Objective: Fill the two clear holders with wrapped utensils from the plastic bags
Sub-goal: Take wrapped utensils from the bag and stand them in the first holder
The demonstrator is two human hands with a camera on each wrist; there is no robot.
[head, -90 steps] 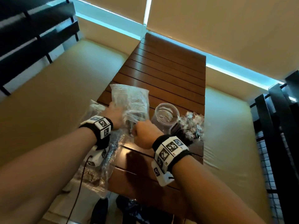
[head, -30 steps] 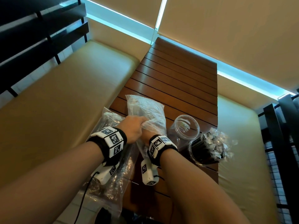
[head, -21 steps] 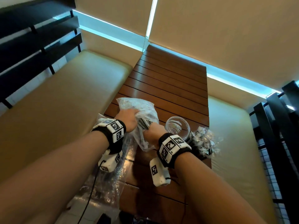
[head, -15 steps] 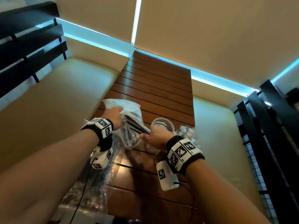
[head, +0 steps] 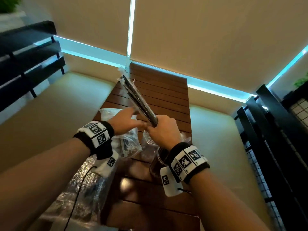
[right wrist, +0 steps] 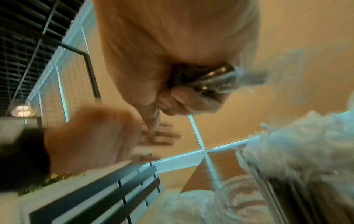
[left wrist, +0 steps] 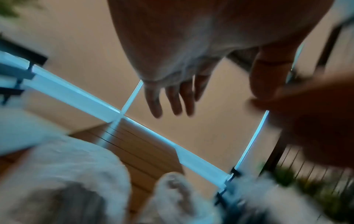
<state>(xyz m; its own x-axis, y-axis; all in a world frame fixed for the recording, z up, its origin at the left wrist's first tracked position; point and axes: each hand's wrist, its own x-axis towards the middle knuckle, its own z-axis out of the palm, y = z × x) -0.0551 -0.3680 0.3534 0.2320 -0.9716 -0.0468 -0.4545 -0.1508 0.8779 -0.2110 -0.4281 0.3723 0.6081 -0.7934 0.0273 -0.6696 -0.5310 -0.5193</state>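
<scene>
The right hand (head: 162, 129) grips a bundle of wrapped utensils (head: 139, 100) tilted up over the desk (head: 166, 97), while the left hand (head: 125, 121), fingers straight, holds nothing above a plastic bag (head: 128, 145).

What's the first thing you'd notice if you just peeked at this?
The bundle of wrapped utensils, sticking up and away from the right hand that grips it above the wooden table. Beside it the left hand is spread open, over a crinkly plastic bag.
</scene>
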